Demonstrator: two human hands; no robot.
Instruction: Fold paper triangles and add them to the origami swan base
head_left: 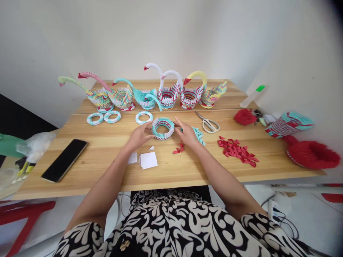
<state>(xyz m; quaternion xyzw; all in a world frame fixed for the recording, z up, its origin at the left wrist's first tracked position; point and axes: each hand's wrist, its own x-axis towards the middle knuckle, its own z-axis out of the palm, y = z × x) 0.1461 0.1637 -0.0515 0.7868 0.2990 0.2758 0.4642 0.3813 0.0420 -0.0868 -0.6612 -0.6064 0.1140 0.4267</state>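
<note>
A round ring of folded paper pieces (163, 134), banded turquoise, red and white, sits in the middle of the table. My left hand (140, 135) has its fingers curved against the ring's left side. From the right, my right hand (187, 132) grips the opposite side, thumb and fingers around it. Turquoise folded paper pieces (199, 135) lie beside my right hand, partly hidden by it. A few red folded pieces (179, 147) are scattered below that hand. Near my left wrist is a stack of white paper squares (148, 160), with a small white folded triangle (151, 147) above it.
Several paper swans (122, 98) line the back. Turquoise-and-white paper rings (144, 117) lie before them. Scissors (207, 123) and a red paper pile (237, 150) are right of my hands. A phone (65, 160) lies left; red paper models (313, 153) stand at the right edge.
</note>
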